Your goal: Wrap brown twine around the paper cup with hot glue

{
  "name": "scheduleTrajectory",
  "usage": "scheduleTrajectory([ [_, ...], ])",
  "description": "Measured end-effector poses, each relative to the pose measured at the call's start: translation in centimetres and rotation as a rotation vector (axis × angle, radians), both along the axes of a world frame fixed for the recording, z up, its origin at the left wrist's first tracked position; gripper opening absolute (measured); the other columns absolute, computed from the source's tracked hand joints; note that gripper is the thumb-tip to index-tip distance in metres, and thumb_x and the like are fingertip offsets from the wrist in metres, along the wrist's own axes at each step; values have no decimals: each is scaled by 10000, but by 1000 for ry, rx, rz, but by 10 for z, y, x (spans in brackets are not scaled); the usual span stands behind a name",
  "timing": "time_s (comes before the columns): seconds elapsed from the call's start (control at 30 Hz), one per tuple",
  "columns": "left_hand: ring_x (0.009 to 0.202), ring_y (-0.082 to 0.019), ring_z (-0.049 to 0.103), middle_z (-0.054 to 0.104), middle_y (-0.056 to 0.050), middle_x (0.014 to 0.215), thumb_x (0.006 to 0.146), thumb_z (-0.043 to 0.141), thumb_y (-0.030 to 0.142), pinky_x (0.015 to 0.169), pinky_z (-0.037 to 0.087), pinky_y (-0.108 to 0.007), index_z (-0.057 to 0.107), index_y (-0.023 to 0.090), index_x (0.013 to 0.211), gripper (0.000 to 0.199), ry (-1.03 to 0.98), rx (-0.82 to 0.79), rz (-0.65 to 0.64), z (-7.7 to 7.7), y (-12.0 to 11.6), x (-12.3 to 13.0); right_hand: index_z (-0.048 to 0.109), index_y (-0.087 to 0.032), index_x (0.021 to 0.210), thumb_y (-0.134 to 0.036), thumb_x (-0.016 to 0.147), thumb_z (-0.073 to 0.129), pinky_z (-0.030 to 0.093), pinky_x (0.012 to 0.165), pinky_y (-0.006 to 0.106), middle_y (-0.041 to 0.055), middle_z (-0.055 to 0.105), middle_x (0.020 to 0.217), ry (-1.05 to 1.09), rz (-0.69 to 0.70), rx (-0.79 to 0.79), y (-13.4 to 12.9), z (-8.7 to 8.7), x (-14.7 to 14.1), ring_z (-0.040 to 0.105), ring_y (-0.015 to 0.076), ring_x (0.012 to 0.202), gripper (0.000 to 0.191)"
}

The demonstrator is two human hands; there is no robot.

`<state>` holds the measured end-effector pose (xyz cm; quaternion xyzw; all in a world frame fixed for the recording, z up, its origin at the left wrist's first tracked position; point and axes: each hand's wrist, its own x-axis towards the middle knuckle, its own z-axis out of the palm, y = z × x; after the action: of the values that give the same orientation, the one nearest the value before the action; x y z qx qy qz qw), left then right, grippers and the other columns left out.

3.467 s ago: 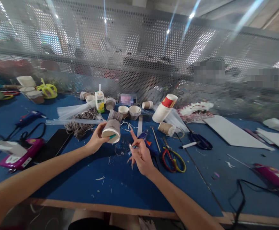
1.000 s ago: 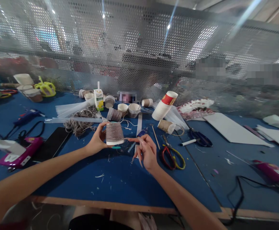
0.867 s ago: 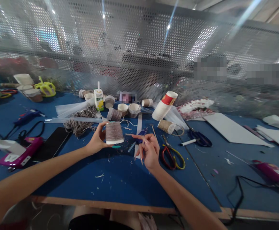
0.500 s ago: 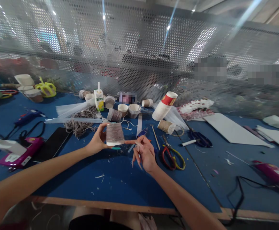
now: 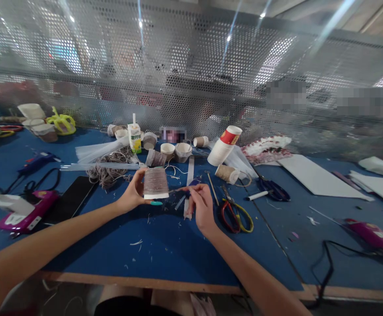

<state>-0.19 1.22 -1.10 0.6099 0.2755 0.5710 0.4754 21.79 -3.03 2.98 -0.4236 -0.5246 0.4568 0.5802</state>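
Observation:
My left hand [image 5: 132, 193] grips a paper cup [image 5: 156, 182] wound with grey-brown yarn. The cup is upside down, its white rim at the bottom showing bare. To the right of it, my right hand [image 5: 202, 204] has its fingers closed in a pinch, and a thin strand of yarn [image 5: 177, 190] runs from the cup to the fingertips. Behind my left forearm lies a loose heap of the same yarn [image 5: 107, 172]. A ruler [image 5: 190, 171] lies flat, partly hidden by my right hand.
Red-and-yellow-handled scissors [image 5: 235, 217] lie right of my right hand. Behind stand a drink carton [image 5: 134, 138], several wrapped cups and a leaning stack of paper cups [image 5: 222, 149]. Purple glue guns [image 5: 23, 215] with cables lie at both sides. A perforated metal screen [image 5: 184, 66] closes the back.
My right hand has drawn back slightly from the cup; its outstretched index finger and loosely curled fingers have closed into a pinch on the yarn. The left hand keeps its hold.

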Motion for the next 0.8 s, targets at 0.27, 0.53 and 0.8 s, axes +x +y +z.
scheduleTrajectory([
  [0.27, 1305, -320, 455, 491, -84, 1363, 461, 908, 392, 1083, 399, -497, 419, 307, 1202, 892, -69, -68, -50, 1, -2, 1, 396, -229, 1019, -217, 812, 530, 457, 653, 342, 38, 435, 920, -524, -243, 543, -4, 5, 13, 480, 169, 743, 247],
  [0.53, 1227, -327, 526, 567, -73, 1246, 449, 909, 368, 1044, 423, -512, 428, 301, 1193, 888, -66, -137, -83, 0, 1, -1, 436, -200, 1084, -432, 872, 518, 446, 738, 394, 30, 401, 896, -648, -291, 364, 8, 7, 19, 461, 188, 759, 325],
  [0.8, 1214, -342, 529, 560, -117, 1247, 438, 918, 376, 1040, 396, -524, 420, 241, 1205, 924, 84, -137, -284, 15, -11, 0, 119, -274, 1490, -711, 648, 668, 407, 984, 508, 125, 416, 1269, -660, 369, 214, -1, 1, 4, 471, 305, 1112, 1096],
])
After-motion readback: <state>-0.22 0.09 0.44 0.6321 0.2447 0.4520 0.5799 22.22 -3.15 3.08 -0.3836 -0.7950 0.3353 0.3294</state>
